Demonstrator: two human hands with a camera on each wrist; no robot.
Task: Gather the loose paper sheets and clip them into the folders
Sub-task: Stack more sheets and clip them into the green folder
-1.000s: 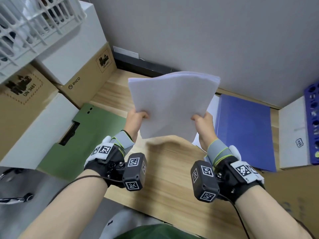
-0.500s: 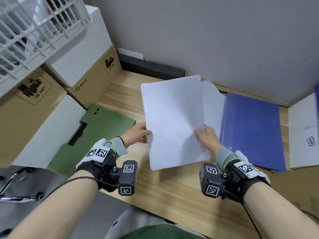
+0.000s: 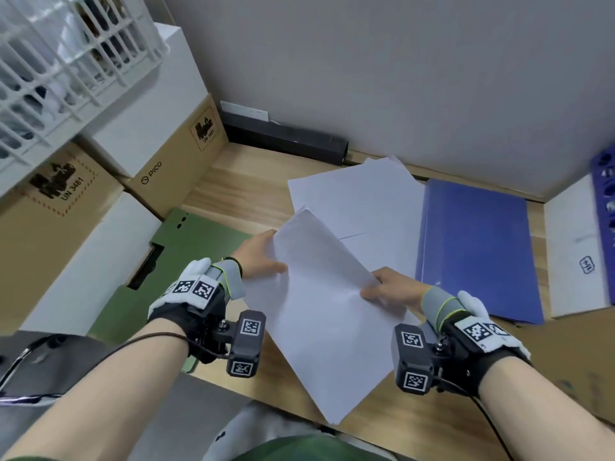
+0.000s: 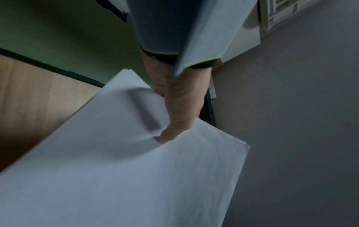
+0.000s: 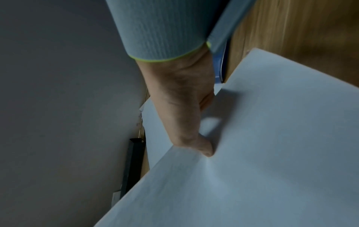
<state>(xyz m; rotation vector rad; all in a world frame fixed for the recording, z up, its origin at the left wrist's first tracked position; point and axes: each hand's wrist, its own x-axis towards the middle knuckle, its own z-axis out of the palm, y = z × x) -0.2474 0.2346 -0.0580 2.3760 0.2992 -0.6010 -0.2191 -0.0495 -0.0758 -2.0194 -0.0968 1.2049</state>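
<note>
Both hands hold a stack of white sheets above the wooden desk, turned so one corner points toward me. My left hand pinches the stack's left edge, thumb on top; the left wrist view shows the thumb pressed onto the stack. My right hand pinches the right edge, its thumb on the paper. More loose sheets lie flat on the desk beyond. A green folder with a black clip lies at the left, a blue folder at the right.
Cardboard and white boxes stack up along the left, with a white plastic crate on top. A black bar runs along the grey wall. A white box and a blue rack stand at the far right.
The stack came down from an upright hold toward the desk and rotated clockwise toward me. The loose sheets behind it are now uncovered.
</note>
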